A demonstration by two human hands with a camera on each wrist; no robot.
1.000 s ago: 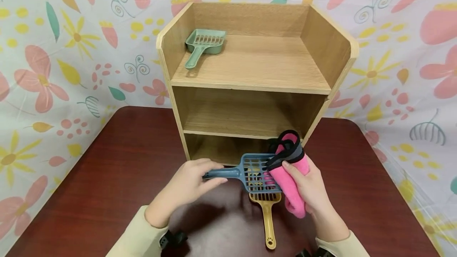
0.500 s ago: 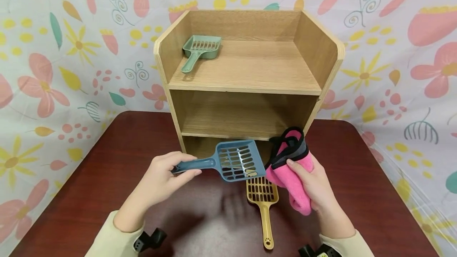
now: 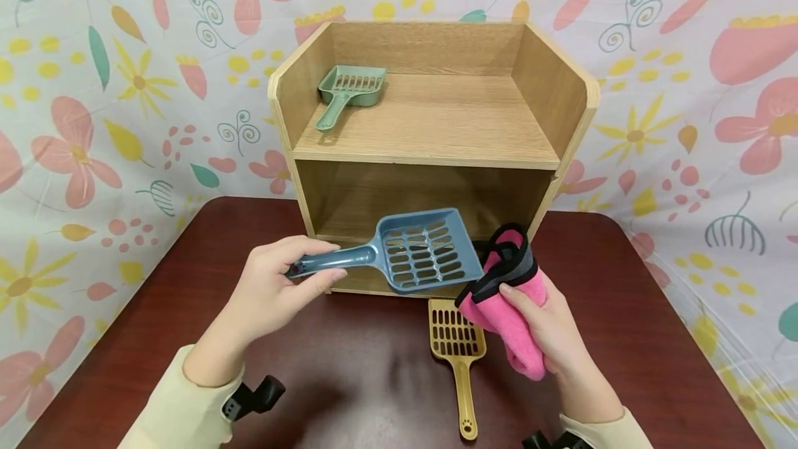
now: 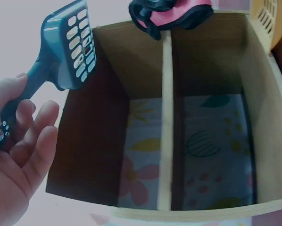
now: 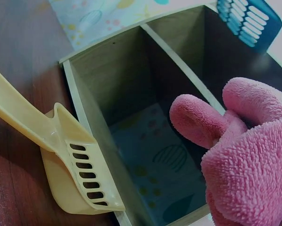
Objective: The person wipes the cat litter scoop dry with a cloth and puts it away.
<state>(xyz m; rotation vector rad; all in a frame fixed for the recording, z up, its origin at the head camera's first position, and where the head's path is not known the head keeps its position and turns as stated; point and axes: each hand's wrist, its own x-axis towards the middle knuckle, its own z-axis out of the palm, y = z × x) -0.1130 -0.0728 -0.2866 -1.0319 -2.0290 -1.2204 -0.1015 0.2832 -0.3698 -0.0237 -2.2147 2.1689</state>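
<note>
My left hand (image 3: 268, 289) grips the handle of a blue slotted litter scoop (image 3: 375, 255), held level in front of the shelf's lower openings. In the left wrist view the fingers curl loosely round that blue scoop (image 4: 53, 52). My right hand (image 3: 555, 331) holds a bunched pink plush cloth (image 3: 514, 331) with black trim, thumb on top. The scoop's right corner sits right at the cloth's black edge in the head view. Below lies a yellow litter scoop (image 3: 461, 373) on the table, handle toward me. The right wrist view shows the pink cloth (image 5: 254, 169) but hides the hand.
A wooden shelf unit (image 3: 430, 158) stands at the table's back, with open compartments facing me. On its top level, at the left, sits a green scoop (image 3: 339, 99) in a green holder. The yellow scoop (image 5: 61, 141) lies close to the shelf's base. A floral sheet (image 3: 125, 123) hangs behind.
The blue scoop, earlier overlapping the cloth and low over the yellow scoop, has been raised and drawn left by my left hand. The right hand keeps holding the cloth in nearly the same place.
</note>
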